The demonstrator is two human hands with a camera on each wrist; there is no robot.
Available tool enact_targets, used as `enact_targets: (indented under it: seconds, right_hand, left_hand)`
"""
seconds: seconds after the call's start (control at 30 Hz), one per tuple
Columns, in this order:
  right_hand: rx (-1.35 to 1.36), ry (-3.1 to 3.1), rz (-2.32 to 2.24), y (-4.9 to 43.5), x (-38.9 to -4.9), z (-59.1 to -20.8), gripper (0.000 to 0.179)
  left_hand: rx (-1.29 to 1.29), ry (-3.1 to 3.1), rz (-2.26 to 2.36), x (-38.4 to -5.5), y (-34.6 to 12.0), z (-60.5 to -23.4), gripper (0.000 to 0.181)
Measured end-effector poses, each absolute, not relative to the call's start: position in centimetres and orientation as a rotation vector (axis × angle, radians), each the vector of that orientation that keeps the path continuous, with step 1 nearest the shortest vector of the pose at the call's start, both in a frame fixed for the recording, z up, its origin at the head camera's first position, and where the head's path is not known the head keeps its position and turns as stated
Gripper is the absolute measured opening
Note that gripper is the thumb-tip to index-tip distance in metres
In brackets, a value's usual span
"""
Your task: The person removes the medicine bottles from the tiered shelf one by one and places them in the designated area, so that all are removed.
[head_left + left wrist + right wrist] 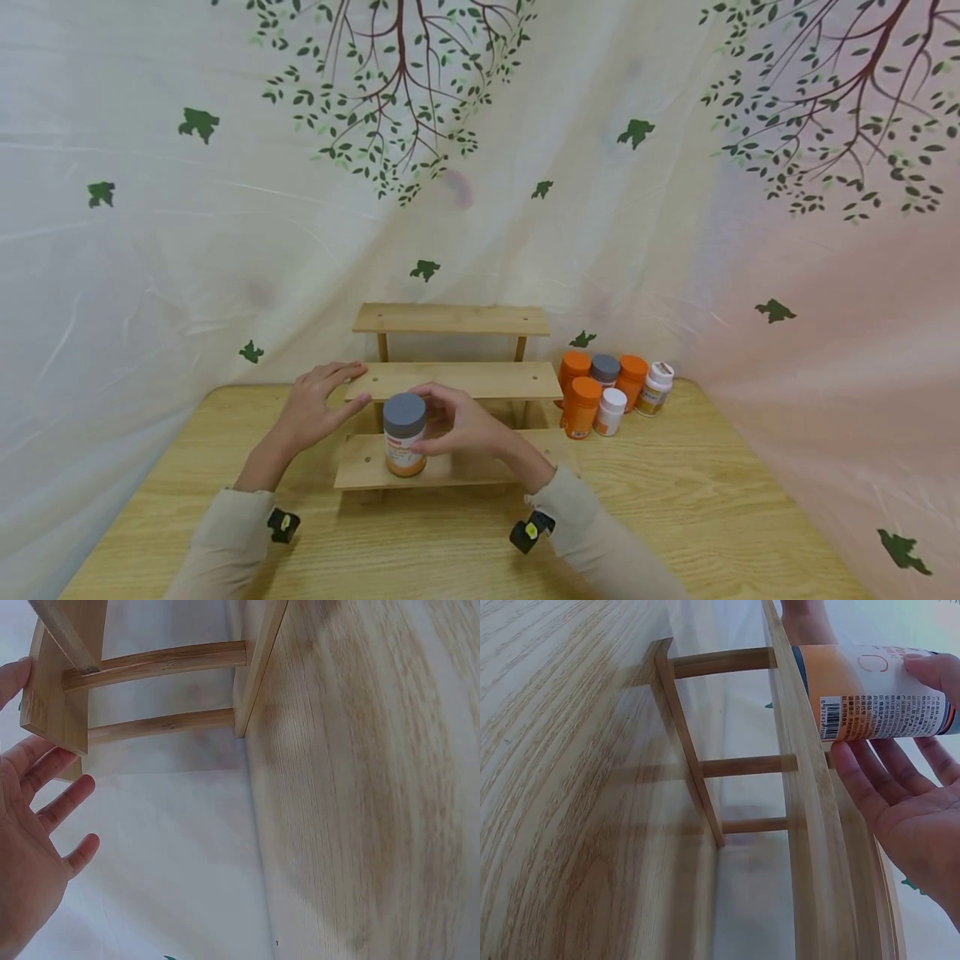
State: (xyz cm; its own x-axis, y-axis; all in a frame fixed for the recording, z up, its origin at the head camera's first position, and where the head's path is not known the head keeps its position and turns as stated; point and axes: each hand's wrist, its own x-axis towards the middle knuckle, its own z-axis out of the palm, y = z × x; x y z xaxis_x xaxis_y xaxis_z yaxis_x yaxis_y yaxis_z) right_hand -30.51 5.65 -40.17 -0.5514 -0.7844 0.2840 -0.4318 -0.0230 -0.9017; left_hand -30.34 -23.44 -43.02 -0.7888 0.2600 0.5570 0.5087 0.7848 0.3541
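Note:
A pill bottle (406,446) with a grey cap and a white and orange label stands upright at the left part of the lowest step of a wooden three-tier rack (480,471). My right hand (468,427) holds it from the right side, thumb on the label and fingers behind. In the right wrist view the bottle's (877,694) barcode and small print face the camera, and its base is at the board. My left hand (318,404) is at the left end of the middle step, its fingers (46,769) fairly straight and touching the board's end.
Right of the rack, several bottles stand grouped on the wooden table (675,492): orange ones (582,408), one with a grey cap (605,367), and white ones (611,412). A pale curtain (300,250) with leaf prints hangs close behind the rack.

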Motion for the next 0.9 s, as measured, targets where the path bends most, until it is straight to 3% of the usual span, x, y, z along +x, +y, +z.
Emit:
enact_targets:
  seconds: [0.9]
  right_hand:
    - [-1.201, 2.017, -1.535, 8.4, -31.3, -38.3, 0.062]
  left_hand:
    - [-0.579, -2.492, -0.71, -30.2, -23.4, -42.9, 0.051]
